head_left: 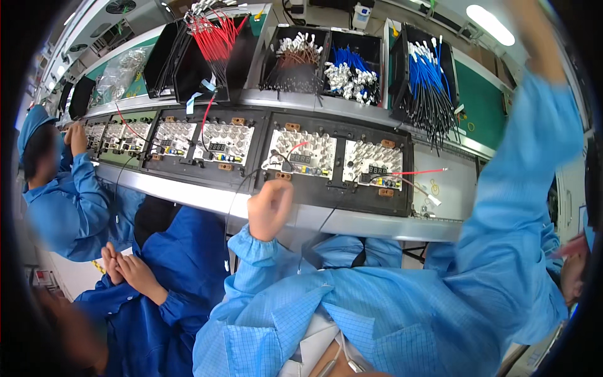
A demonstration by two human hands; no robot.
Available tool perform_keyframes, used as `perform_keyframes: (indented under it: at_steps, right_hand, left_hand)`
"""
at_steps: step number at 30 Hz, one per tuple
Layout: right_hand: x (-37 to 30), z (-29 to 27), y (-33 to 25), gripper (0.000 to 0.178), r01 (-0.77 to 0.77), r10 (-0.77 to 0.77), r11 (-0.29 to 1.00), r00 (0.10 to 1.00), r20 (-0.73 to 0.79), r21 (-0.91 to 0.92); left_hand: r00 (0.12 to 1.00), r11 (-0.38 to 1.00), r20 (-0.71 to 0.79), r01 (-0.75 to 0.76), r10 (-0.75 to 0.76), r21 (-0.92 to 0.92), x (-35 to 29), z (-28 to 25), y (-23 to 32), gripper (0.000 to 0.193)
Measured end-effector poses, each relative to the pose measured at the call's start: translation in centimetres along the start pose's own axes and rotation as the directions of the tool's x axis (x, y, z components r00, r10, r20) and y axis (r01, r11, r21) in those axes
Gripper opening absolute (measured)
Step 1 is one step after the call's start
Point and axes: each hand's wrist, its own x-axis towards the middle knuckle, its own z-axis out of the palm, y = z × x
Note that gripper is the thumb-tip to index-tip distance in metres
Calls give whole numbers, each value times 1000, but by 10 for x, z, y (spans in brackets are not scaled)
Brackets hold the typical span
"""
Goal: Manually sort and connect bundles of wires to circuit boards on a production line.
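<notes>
I look down over light blue sleeves at a long assembly surface [207,200] carrying black trays of circuit boards. My left hand [270,210] is curled into a loose fist at the near edge, just below the closest tray [336,166]. A thin black wire [248,179] runs near it, but I cannot tell whether the fist grips it.

My right hand [534,34] is raised high toward the upper right, blurred by motion, so I cannot tell how far open it is or whether it carries anything. It is nearest the bin of blue-tipped black wires [430,81].

On the closest tray, two white boards sit side by side; a red wire [421,171] trails right from the right-hand board [375,162].

My judgement: this is the fetching step of wiring that board. The next move calls for picking a single lead cleanly and bringing it down to its terminal.

A co-worker in blue [69,195] works to my left.
</notes>
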Motion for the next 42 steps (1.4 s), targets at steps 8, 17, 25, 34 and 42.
perform_keyframes:
  at_steps: [8, 17, 25, 34, 42]
  right_hand:
    - [63, 219, 232, 27, 348, 288, 764, 570, 770, -543]
    - [51, 286, 327, 39, -116, 419, 788, 821, 388, -605]
    - [59, 300, 358, 27, -382, 511, 840, 796, 325, -384]
    - [68, 286, 326, 21, -480, 492, 868, 793, 359, -130]
    - [84, 215, 273, 12, -417, 352, 864, 901, 252, 283]
  left_hand:
    - [980, 974, 32, -199, 196, 111, -3, -17, -6, 9]
    - [968, 963, 21, -253, 252, 92, 10, -23, 6, 13]
    - [966, 961, 38, -257, 255, 98, 20, -27, 10, 12]
    - [958, 953, 25, -287, 286, 101, 14, -34, 9, 12]
    - [982, 973, 98, -176, 162, 151, 6, -42, 8, 17]
